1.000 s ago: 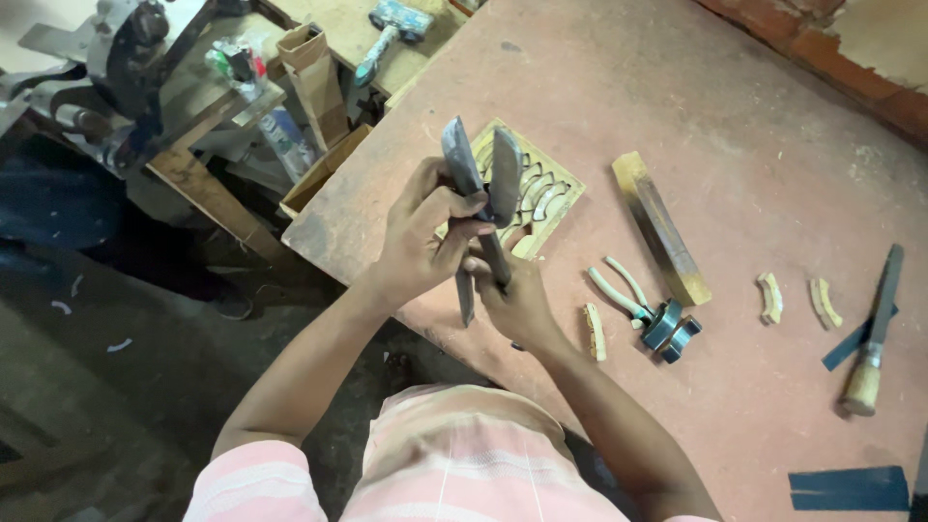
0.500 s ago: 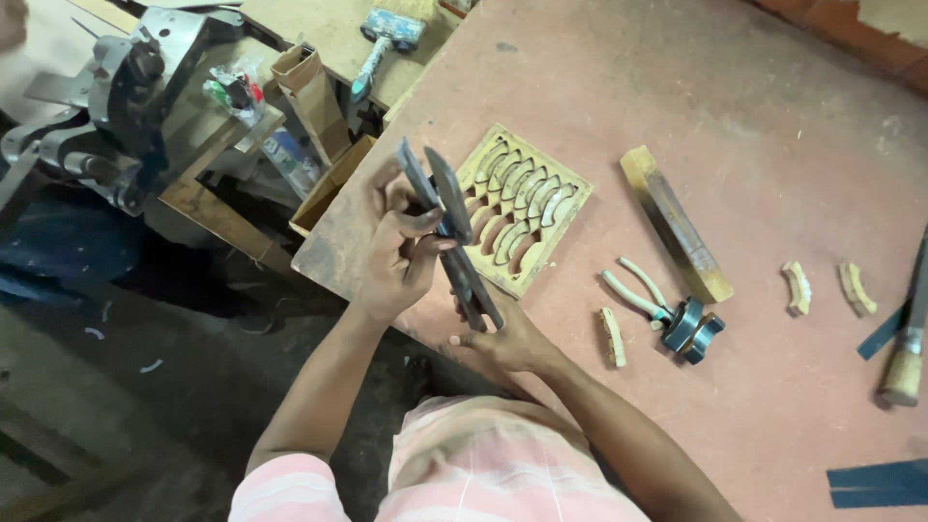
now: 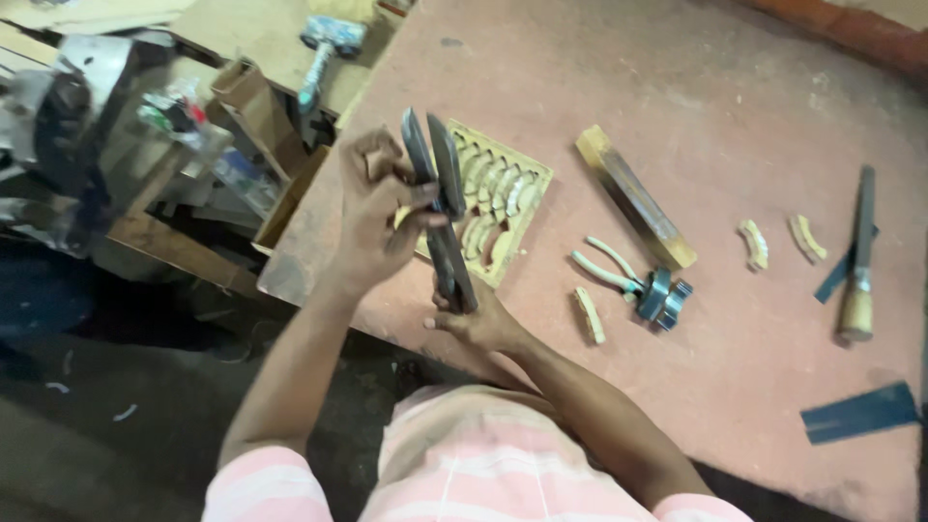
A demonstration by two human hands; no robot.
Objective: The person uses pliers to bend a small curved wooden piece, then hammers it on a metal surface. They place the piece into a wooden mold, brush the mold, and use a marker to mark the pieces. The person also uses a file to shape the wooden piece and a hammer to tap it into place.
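Head view: left hand [image 3: 372, 217] grip wrapped tight around the upper part of two dark metal blades [image 3: 437, 198], held upright over the bench [image 3: 580, 77] edge. Right hand [image 3: 478, 324] grip pinches the blades' lower end; fingertips hidden behind it. Just right of the blades, a carved wooden tray [image 3: 527, 208] holds rows of curved pale pieces, partly hidden. Further right of the tray: pliers [image 3: 609, 273], wooden bar [image 3: 633, 196], open bench beyond.
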